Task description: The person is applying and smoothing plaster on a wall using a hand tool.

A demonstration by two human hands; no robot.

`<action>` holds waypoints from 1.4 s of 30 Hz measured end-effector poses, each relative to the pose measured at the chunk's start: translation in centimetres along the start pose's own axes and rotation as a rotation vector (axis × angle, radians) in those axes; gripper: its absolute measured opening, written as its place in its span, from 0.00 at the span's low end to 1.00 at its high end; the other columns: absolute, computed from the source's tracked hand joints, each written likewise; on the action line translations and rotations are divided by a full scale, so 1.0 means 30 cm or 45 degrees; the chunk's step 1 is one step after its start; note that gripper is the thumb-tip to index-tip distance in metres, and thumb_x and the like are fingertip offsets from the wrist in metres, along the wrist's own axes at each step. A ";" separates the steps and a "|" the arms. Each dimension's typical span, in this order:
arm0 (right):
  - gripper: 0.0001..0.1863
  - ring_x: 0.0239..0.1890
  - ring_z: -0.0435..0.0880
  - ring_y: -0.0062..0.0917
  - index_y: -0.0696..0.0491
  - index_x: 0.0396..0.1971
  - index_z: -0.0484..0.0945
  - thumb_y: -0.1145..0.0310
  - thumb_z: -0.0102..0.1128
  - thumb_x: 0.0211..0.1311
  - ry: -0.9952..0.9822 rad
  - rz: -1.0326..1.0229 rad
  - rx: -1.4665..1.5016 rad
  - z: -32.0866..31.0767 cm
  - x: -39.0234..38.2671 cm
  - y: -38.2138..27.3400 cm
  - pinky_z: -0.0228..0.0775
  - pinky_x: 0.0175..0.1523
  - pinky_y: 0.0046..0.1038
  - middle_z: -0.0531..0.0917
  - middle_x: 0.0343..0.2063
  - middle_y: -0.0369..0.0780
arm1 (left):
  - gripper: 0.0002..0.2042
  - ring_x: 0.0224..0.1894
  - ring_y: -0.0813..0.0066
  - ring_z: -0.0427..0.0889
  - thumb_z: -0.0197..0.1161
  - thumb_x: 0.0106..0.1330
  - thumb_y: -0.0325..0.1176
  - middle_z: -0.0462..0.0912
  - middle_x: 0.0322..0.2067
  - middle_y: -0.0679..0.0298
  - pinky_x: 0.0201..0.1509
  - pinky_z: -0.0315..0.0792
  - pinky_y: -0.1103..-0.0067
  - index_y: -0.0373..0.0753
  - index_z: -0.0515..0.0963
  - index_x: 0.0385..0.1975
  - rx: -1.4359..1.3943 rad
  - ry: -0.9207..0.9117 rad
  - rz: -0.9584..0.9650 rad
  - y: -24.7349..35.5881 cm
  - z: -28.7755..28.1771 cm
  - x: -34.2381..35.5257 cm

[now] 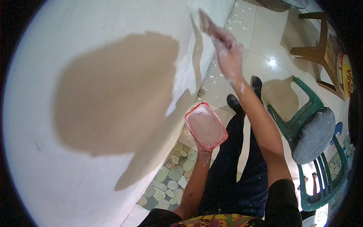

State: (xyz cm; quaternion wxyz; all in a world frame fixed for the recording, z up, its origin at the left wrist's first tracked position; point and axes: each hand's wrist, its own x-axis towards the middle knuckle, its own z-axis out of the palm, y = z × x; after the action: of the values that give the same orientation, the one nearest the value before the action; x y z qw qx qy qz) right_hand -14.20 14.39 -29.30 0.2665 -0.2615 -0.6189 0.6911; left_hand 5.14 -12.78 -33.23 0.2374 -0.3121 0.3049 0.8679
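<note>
My left hand [202, 145] holds a rectangular red-rimmed plastic tub [206, 126] from below, with pale, smooth paste inside it. My right hand [228, 56], smeared with white, is raised near the upper edge of the white wall [106, 185]. It grips a small flat tool [207, 26], blurred and pointing up and leftward. A large shadow falls across the wall beside both hands, and white marks streak my right forearm.
Right of my legs stand green plastic chairs [314, 94] with a grey round object [312, 134] on them. A brown stool [321, 49] and a yellow bucket [345, 75] are beyond. Pale tiles [268, 41] carry white splatters; pebble-patterned flooring [176, 172] lies lower left.
</note>
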 end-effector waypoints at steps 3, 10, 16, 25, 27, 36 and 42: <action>0.22 0.56 0.80 0.30 0.52 0.57 0.80 0.82 0.58 0.62 0.071 -0.168 -0.025 0.071 0.037 0.030 0.70 0.61 0.29 0.83 0.52 0.44 | 0.29 0.61 0.60 0.76 0.49 0.73 0.60 0.74 0.62 0.64 0.63 0.74 0.55 0.50 0.66 0.67 -0.115 0.005 -0.043 0.004 0.014 -0.003; 0.29 0.60 0.78 0.36 0.51 0.58 0.79 0.89 0.55 0.57 -0.075 -0.329 -0.090 0.205 -0.228 0.078 0.68 0.64 0.29 0.78 0.58 0.47 | 0.34 0.57 0.50 0.77 0.51 0.69 0.62 0.75 0.60 0.55 0.59 0.72 0.49 0.48 0.63 0.69 -0.129 0.121 -0.037 0.035 0.015 -0.043; 0.26 0.61 0.78 0.34 0.50 0.57 0.80 0.87 0.51 0.61 0.124 -0.191 0.043 0.101 -0.025 -0.038 0.67 0.64 0.28 0.79 0.58 0.47 | 0.38 0.53 0.42 0.78 0.53 0.67 0.65 0.73 0.60 0.46 0.55 0.73 0.45 0.46 0.60 0.70 -0.306 -0.067 -0.109 0.061 -0.027 -0.031; 0.27 0.64 0.75 0.41 0.50 0.60 0.78 0.78 0.58 0.58 -0.064 -0.362 -0.109 0.254 -0.280 0.048 0.66 0.66 0.36 0.78 0.60 0.48 | 0.35 0.55 0.45 0.78 0.54 0.68 0.61 0.74 0.60 0.50 0.58 0.73 0.47 0.47 0.62 0.69 -0.160 0.054 -0.014 0.051 0.004 -0.031; 0.25 0.64 0.75 0.38 0.50 0.60 0.78 0.77 0.58 0.61 -0.210 -0.289 -0.194 0.193 -0.355 0.029 0.66 0.66 0.34 0.78 0.59 0.47 | 0.31 0.55 0.49 0.78 0.52 0.71 0.60 0.75 0.59 0.54 0.57 0.75 0.50 0.48 0.65 0.68 -0.044 0.276 0.070 0.059 0.014 -0.032; 0.17 0.51 0.82 0.26 0.61 0.51 0.81 0.78 0.54 0.65 0.033 0.277 0.145 -0.011 -0.025 0.148 0.72 0.59 0.28 0.85 0.48 0.46 | 0.37 0.56 0.41 0.77 0.54 0.69 0.61 0.71 0.62 0.44 0.58 0.72 0.46 0.43 0.60 0.70 -0.386 -0.189 -0.171 0.058 -0.003 -0.048; 0.17 0.49 0.83 0.24 0.62 0.51 0.81 0.81 0.55 0.63 0.073 -0.011 0.052 0.173 -0.125 0.141 0.72 0.57 0.24 0.85 0.47 0.44 | 0.32 0.56 0.46 0.78 0.52 0.72 0.57 0.74 0.60 0.50 0.60 0.73 0.50 0.43 0.63 0.69 -0.305 -0.221 -0.127 0.037 -0.029 -0.077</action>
State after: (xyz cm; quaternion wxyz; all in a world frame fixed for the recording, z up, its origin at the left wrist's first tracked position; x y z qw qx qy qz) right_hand -15.26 7.71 -32.87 0.2925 -0.2729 -0.5979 0.6946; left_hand 6.41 -14.66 -31.77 0.2669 -0.2766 0.1614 0.9089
